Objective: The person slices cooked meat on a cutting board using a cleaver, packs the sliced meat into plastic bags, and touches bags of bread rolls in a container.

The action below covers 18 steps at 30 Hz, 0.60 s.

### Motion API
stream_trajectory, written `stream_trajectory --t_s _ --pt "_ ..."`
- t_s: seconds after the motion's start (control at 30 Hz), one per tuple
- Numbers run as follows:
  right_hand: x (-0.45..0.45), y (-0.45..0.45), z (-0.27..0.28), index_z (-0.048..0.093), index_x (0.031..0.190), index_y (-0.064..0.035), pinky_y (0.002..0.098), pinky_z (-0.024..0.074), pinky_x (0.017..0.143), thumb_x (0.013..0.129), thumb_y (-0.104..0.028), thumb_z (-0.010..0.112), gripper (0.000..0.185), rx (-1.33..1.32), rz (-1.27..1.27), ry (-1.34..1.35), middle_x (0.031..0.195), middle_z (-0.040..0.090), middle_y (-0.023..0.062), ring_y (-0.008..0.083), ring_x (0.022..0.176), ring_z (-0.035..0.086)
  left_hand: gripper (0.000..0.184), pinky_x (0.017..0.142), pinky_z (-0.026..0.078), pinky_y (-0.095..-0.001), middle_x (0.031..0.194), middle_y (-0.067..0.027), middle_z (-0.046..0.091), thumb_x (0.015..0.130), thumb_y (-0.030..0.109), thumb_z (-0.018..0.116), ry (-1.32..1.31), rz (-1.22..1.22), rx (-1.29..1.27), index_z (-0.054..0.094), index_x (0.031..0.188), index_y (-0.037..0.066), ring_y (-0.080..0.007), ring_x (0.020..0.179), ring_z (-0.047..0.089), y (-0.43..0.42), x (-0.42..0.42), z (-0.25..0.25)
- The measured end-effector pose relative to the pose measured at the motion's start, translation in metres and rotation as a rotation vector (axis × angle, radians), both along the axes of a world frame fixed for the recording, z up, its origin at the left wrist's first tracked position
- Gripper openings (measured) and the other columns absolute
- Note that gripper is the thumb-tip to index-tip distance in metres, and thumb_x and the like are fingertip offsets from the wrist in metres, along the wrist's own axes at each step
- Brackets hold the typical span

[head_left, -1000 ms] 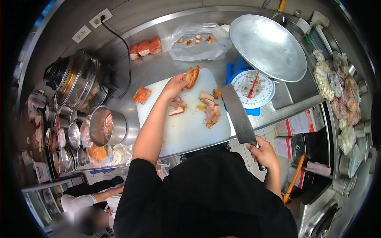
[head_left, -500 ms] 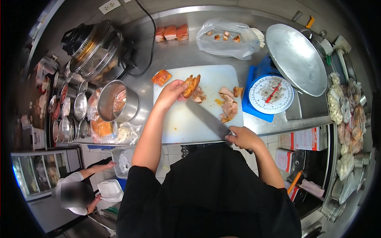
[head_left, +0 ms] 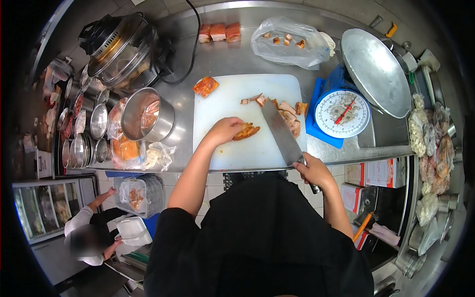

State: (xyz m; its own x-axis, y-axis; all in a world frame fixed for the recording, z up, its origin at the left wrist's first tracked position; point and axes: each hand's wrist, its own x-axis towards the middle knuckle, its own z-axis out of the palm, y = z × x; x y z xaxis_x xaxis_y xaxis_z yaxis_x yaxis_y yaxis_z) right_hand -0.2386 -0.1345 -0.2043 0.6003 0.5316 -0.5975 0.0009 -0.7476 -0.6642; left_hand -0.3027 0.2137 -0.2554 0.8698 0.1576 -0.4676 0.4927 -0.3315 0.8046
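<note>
- Black top [head_left: 277,237], plain and matte, spreading across the whole front of the body, with soft creases; whether an apron lies over it cannot be told.
- Left sleeve [head_left: 170,240]: black, short and loose, its hem ending near the elbow.
- Right sleeve [head_left: 355,252]: likewise black and short.
- Left forearm [head_left: 192,175] and right forearm [head_left: 337,210]: bare, tapering towards the wrists.
- Left grip [head_left: 224,132] and right grip [head_left: 313,171]: both bare, five-fingered hands.

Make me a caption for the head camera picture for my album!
Left hand at browned meat, right hand gripping a cleaver over the white board, a blue scale alongside.
</note>
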Motion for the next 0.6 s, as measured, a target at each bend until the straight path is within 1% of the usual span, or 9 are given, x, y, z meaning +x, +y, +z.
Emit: stream_trajectory --t_s 0.03,0.1,0.2,0.3,0.33,0.4,0.43,0.53,0.6 --pt "0.0 0.001 0.001 0.057 0.108 0.0011 0.0371 0.0496 0.051 0.098 -0.034 0.063 0.038 -0.001 -0.001 -0.006 0.063 0.063 0.0115 0.0204 0.048 0.061 0.033 0.068 0.054 -0.0307 0.088 -0.0088 0.071 0.091 0.013 0.057 -0.001 0.002 -0.001 0.066 0.12 0.001 -0.0173 0.073 0.067 0.002 0.002 -0.002" --pt "-0.002 0.003 0.007 0.057 0.109 0.0012 0.037 0.0494 0.051 0.098 -0.034 0.063 0.037 -0.012 0.001 -0.004 0.063 0.062 0.0115 0.0203 0.048 0.06 0.033 0.077 0.054 -0.0339 0.095 -0.0106 0.069 0.089 0.011 0.06 -0.156 -0.092 0.327 0.066 0.12 0.002 -0.0217 0.081 0.066 0.003 0.008 -0.009" --pt "-0.003 0.001 0.009 0.057 0.112 0.001 0.0368 0.0489 0.051 0.098 -0.033 0.063 0.037 -0.025 -0.003 0.004 0.063 0.062 0.0113 0.0199 0.048 0.06 0.034 0.086 0.053 -0.0346 0.105 -0.0132 0.064 0.087 0.01 0.065 -0.318 -0.04 0.46 0.066 0.12 0.003 -0.0247 0.092 0.065 0.002 0.012 -0.015" --pt "-0.006 -0.004 0.007 0.057 0.111 0.0004 0.0363 0.0482 0.051 0.098 -0.033 0.063 0.036 -0.018 -0.015 0.011 0.062 0.062 0.0105 0.0191 0.048 0.059 0.032 0.09 0.052 -0.0358 0.114 -0.0132 0.061 0.088 0.011 0.068 -0.407 0.112 0.371 0.067 0.119 0.004 -0.0264 0.1 0.064 0.0 0.01 -0.013" --pt "-0.007 -0.006 0.006 0.058 0.11 0.0 0.036 0.0478 0.051 0.098 -0.033 0.063 0.035 -0.009 -0.024 0.011 0.062 0.061 0.01 0.0185 0.048 0.058 0.032 0.09 0.052 -0.0358 0.114 -0.0132 0.061 0.088 0.011 0.068 -0.408 0.112 0.369 0.067 0.119 0.004 -0.0264 0.1 0.064 -0.002 0.008 -0.013" --pt "-0.01 -0.005 0.015 0.059 0.11 -0.0011 0.033 0.0461 0.049 0.098 -0.031 0.064 0.033 -0.018 -0.031 0.017 0.062 0.059 0.0065 0.0153 0.047 0.056 0.025 0.094 0.049 -0.0421 0.114 -0.0142 0.064 0.089 0.012 0.068 -0.379 0.215 0.663 0.069 0.113 0.005 -0.0318 0.106 0.061 -0.007 0.001 -0.014" --pt "-0.011 -0.005 0.018 0.06 0.11 -0.0021 0.03 0.0445 0.047 0.098 -0.029 0.065 0.03 -0.026 -0.038 0.022 0.061 0.056 0.0031 0.0121 0.047 0.053 0.025 0.094 0.049 -0.0421 0.114 -0.0142 0.064 0.089 0.012 0.068 -0.378 0.216 0.662 0.069 0.113 0.005 -0.0318 0.106 0.061 -0.009 0.0 -0.015" --pt "-0.01 -0.011 0.013 0.062 0.108 -0.0032 0.0297 0.0438 0.047 0.098 -0.029 0.066 0.028 -0.049 -0.005 0.0 0.061 0.056 0.0029 0.012 0.046 0.053 0.022 0.094 0.049 -0.0429 0.11 -0.0126 0.066 0.087 0.009 0.068 -0.365 0.192 0.697 0.07 0.108 0.006 -0.0319 0.108 0.06 -0.015 0.003 -0.026" --pt "-0.01 -0.015 0.014 0.062 0.109 -0.003 0.0313 0.0454 0.048 0.097 -0.031 0.066 0.03 -0.049 -0.009 0.025 0.061 0.058 0.0045 0.0139 0.047 0.055 0.023 0.093 0.048 -0.043 0.109 -0.0116 0.067 0.084 0.008 0.067 -0.493 0.093 0.692 0.071 0.106 0.006 -0.032 0.107 0.06 -0.018 0.012 -0.034"
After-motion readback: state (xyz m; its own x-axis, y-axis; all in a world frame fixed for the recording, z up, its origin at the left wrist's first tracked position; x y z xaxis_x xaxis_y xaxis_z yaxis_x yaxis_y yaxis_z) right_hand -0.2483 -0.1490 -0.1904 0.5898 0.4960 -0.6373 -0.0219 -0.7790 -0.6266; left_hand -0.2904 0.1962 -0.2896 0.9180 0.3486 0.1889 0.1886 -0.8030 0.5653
